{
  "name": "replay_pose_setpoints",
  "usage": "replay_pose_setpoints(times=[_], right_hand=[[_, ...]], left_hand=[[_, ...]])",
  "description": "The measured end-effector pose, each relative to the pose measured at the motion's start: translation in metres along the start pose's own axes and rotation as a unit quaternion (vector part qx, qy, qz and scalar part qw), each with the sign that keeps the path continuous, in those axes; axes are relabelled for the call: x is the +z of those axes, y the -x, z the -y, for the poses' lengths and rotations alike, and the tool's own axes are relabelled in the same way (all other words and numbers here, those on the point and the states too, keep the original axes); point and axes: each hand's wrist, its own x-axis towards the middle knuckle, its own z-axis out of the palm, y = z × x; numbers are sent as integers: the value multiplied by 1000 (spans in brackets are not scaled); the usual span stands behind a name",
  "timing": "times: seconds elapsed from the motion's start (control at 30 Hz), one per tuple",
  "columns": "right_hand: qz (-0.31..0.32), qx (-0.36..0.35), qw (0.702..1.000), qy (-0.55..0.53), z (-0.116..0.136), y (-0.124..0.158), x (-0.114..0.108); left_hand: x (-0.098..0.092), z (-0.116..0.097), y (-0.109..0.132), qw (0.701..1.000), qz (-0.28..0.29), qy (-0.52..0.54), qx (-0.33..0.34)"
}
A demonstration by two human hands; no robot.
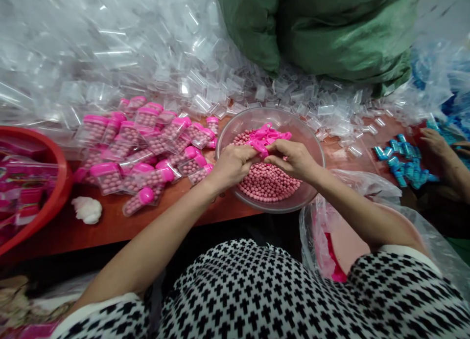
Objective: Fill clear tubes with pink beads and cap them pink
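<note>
My left hand (231,165) and right hand (292,158) meet over the clear bowl (312,148) of pink beads (264,185), both pinched on one pink cap (263,152) between them; the loose pink caps (266,133) lie just beyond my fingertips.

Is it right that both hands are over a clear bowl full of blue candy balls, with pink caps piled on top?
Not quite: the candy balls are pink, not blue. The head view shows the left hand and right hand over the clear bowl, with pink caps piled on top.
</note>
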Motion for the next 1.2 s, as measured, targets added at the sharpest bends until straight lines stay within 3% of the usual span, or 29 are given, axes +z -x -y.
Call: replay_pose_setpoints(times=[0.1,0.17,0.27,0.43,0.67,0.97,1.2], right_hand=[[30,-47,994,89,11,-10,-25],[86,-92,982,138,19,-18,-39],[119,-123,970,173,22,-25,-46],[-2,-30,982,185,7,-13,-22],[-71,22,981,181,10,-8,23],[3,86,971,222,21,-20,19],[-40,53,970,233,24,-21,16]], left_hand=[[-1,-4,-5,999,31,29,-20],[0,-6,-6,998,43,40,-35],[0,-3,-5,993,11,83,-79],[-3,2,-7,975,-38,187,-112],[4,3,-11,958,-77,226,-160],[4,2,-13,938,-72,294,-171],[4,-2,-16,899,-86,383,-194]])
